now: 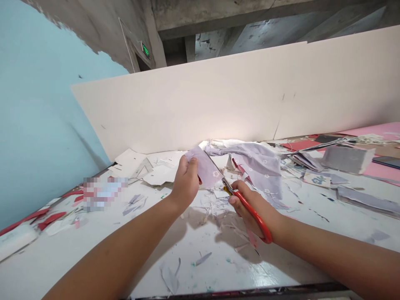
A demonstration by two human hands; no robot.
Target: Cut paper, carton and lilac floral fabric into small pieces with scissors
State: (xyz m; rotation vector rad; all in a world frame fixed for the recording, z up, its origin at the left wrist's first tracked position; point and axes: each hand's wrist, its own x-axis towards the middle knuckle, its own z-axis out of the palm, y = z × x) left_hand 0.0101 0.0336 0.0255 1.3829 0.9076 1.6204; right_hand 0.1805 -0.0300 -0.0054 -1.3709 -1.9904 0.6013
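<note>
My left hand [185, 183] is closed on a small piece of lilac flowered fabric [204, 167], held up above the table. My right hand [253, 206] grips scissors with red handles [254, 214]; their blades meet the lower right edge of that fabric piece. Behind it, a larger length of the same lilac fabric [259, 160] lies crumpled on the white table [218, 266]. Thin offcuts and threads [215, 208] litter the table under my hands.
A tall white board [250, 96] stands along the table's back. White paper pieces [156, 168] lie at the left, red scraps [50, 218] at far left. Grey stacks [346, 158], patterned pieces and pink sheets [381, 171] fill the right side. A blue wall rises at the left.
</note>
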